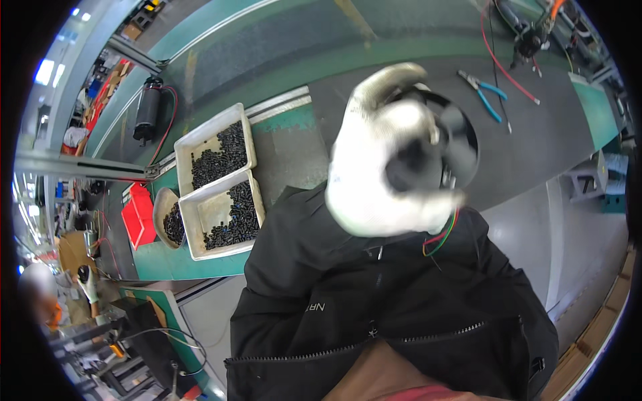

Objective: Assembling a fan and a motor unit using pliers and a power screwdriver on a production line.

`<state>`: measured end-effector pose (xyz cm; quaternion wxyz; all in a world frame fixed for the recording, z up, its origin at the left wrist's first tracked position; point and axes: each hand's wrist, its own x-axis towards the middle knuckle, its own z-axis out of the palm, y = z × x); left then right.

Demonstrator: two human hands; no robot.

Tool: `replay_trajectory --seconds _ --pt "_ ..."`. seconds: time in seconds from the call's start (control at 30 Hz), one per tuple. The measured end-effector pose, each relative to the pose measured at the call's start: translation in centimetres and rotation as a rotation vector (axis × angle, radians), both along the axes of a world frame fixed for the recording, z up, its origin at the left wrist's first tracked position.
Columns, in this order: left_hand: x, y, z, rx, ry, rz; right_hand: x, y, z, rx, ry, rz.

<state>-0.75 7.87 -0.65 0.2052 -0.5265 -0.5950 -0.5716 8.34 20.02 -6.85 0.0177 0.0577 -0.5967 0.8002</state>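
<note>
A gloved hand (388, 167), white and blurred, is raised close to the camera at centre frame. Which of the person's hands it is cannot be determined. It is closed around a black round part (455, 144), which projects from the hand toward 2 o'clock. Red, green and yellow wires (441, 237) hang from the part at the hand's lower edge, toward 5 o'clock. A second hand of the person is not visible.

Below the hand, at 6 o'clock, the person's black zipped jacket (388, 314) fills the lower frame.

At 9 o'clock from the hand, two pale rectangular trays (210, 200) lie side by side on the green surface (287, 137), each holding small black parts. A small round dish (164, 214) with similar parts lies just beside the nearer tray; a red bin (137, 214) stands further out at 9 o'clock.

At 10 o'clock, a black cylindrical motor (148, 107) with a red lead rests on the surface. At 1 o'clock, blue-handled pliers (485, 93) lie on the dark belt (535, 140) near a red cable (505, 67).

At 8 o'clock, far off, another person's gloved hand (87, 281) is visible.
</note>
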Motion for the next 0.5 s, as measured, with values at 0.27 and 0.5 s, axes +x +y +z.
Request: replay_trajectory --seconds 0.27,0.5 --pt "0.4 0.9 -11.0 -0.059 -0.816 0.408 -14.9 7.8 3.0 0.208 -0.126 -0.174" --pt "2.9 -0.6 -12.7 -0.381 -0.542 0.073 -37.8 13.9 -3.6 1.194 0.038 -0.135"
